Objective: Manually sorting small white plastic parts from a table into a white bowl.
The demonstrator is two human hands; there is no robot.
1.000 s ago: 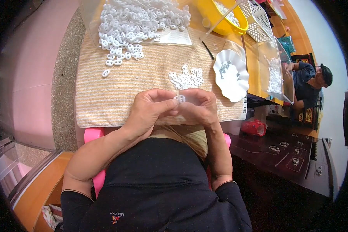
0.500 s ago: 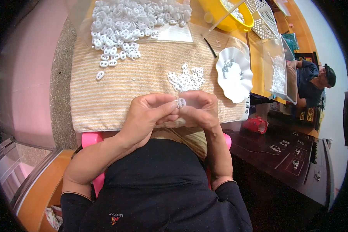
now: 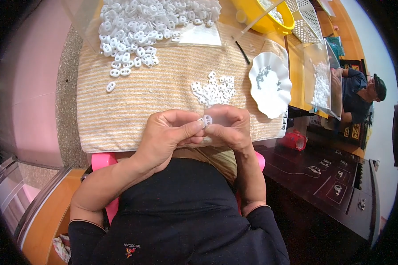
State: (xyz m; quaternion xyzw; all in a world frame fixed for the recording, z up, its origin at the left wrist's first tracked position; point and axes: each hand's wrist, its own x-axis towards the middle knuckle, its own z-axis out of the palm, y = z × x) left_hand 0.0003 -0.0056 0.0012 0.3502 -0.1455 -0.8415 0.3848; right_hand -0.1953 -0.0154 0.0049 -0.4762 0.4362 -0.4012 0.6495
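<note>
Above the near edge of the striped towel, my two hands meet fingertip to fingertip. Between the thumb and finger of my right hand (image 3: 230,125) is a white two-hole oval plastic piece (image 3: 208,119), like a cord lock. My left hand (image 3: 170,132) pinches a small white plastic piece (image 3: 202,120) against its side; fingertips cover most of it. Just beyond lies a heap of small white two-hole parts (image 3: 213,89). Further off at the left is a big pile of white oval pieces (image 3: 132,33), some spilled onto the towel (image 3: 132,106).
To the right, a white wavy-edged dish (image 3: 276,99) contains small grey bits. A short black stick (image 3: 242,52) lies beside it. Behind are a yellow basin (image 3: 289,25) and a white perforated basket (image 3: 307,26). A person (image 3: 356,90) sits at the far right by a clear box (image 3: 329,77).
My hands stay pressed together in nearly the same place, with the oval piece tilted slightly. The whole view has shifted a little.
</note>
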